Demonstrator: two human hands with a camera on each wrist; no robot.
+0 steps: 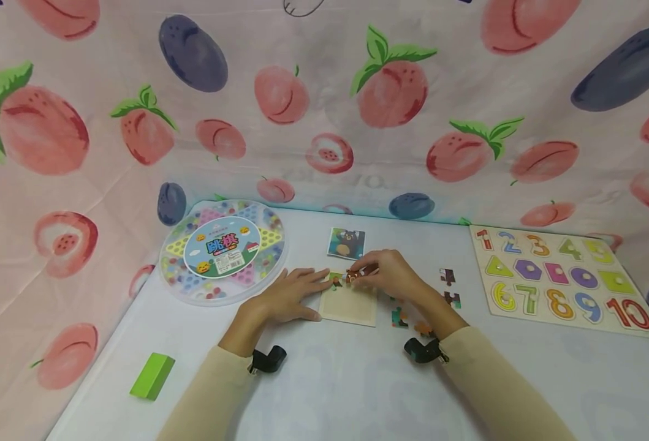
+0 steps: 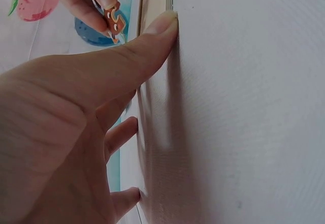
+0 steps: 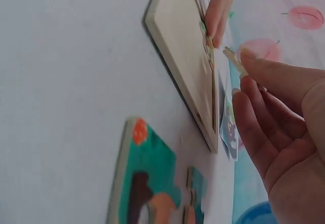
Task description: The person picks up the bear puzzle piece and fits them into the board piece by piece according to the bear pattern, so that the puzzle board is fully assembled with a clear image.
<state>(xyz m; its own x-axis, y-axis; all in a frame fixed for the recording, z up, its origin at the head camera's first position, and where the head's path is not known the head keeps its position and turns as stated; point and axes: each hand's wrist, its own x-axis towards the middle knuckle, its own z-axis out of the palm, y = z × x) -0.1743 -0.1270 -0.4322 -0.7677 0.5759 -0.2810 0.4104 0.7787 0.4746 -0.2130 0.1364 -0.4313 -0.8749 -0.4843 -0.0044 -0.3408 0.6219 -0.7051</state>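
Observation:
A shallow wooden puzzle tray (image 1: 349, 307) lies on the white table between my hands. In its upper left corner sits a puzzle piece (image 1: 336, 279) with green and orange-brown on it. My left hand (image 1: 288, 296) rests at the tray's left side, fingers extended; in the left wrist view its thumb (image 2: 161, 25) touches the tray's edge. Above the tray's top edge, my right hand (image 1: 390, 274) pinches a brown jigsaw piece (image 2: 115, 22) between thumb and fingers. The right wrist view shows this piece edge-on, tilted and clear of the tray.
Loose jigsaw pieces (image 1: 399, 318) lie right of the tray, partly under my right forearm, with others (image 1: 447, 276) farther right. Behind the tray is a bear picture (image 1: 347, 243). A round board-game box (image 1: 271, 269), a green block (image 1: 152, 376) and a number board (image 1: 534, 274) stand around.

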